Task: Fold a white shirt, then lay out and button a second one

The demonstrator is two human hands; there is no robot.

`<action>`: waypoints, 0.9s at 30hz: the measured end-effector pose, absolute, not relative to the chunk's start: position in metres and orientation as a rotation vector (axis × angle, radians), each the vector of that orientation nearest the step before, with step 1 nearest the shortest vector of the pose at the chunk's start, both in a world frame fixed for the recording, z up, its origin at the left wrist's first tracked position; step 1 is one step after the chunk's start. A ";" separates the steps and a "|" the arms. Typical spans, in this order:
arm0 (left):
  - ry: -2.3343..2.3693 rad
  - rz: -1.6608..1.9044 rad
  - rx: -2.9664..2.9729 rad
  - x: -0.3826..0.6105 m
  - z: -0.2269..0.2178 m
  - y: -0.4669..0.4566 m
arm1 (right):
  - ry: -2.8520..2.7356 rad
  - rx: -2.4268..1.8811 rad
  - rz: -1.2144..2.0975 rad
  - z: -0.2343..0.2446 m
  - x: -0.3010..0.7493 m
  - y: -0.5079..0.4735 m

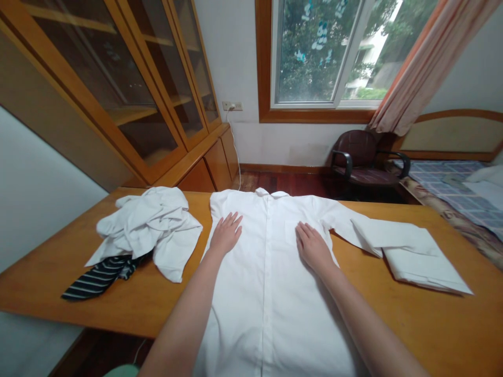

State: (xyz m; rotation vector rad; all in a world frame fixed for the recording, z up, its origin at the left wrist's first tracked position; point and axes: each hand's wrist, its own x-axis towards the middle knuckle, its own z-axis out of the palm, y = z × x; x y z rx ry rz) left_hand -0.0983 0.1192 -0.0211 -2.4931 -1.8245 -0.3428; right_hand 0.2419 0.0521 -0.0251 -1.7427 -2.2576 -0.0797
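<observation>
A white button-up shirt (pixel 267 293) lies flat and front up on the wooden table (pixel 432 324), collar toward the far edge. My left hand (pixel 226 233) rests palm down on the shirt's left chest, fingers stretched out. My right hand (pixel 312 243) lies flat on the right chest beside the pocket, fingers spread. Neither hand holds anything. The shirt's right sleeve stretches out toward a folded white shirt (pixel 416 256).
A crumpled white shirt (pixel 151 230) lies on the table's left, over a dark striped tie (pixel 98 277). Beyond the table stand a dark armchair (pixel 361 157), a glass-fronted wooden cabinet (pixel 129 89), a window and a bed (pixel 459 183) at the right.
</observation>
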 end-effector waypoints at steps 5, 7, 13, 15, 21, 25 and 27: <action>-1.795 -0.325 -2.545 -0.101 -0.019 0.131 | -2.233 -1.790 -0.064 -0.031 0.229 0.033; -1.739 -0.298 -2.634 -0.104 -0.015 0.136 | -2.241 -1.782 -0.050 -0.030 0.232 0.039; -1.598 -0.282 -2.792 -0.096 -0.013 0.113 | -2.262 -1.764 -0.061 -0.025 0.248 0.066; -1.615 -0.282 -2.760 -0.086 -0.017 0.092 | -2.267 -1.762 -0.064 -0.027 0.252 0.075; -1.643 -0.321 -2.679 -0.067 -0.024 0.050 | -2.306 -1.746 -0.063 -0.027 0.264 0.094; -1.651 -0.339 -2.667 -0.070 -0.021 0.057 | -2.273 -1.764 -0.074 -0.024 0.260 0.089; -1.651 -0.349 -2.678 -0.074 -0.018 0.064 | -2.260 -1.759 -0.065 -0.024 0.254 0.078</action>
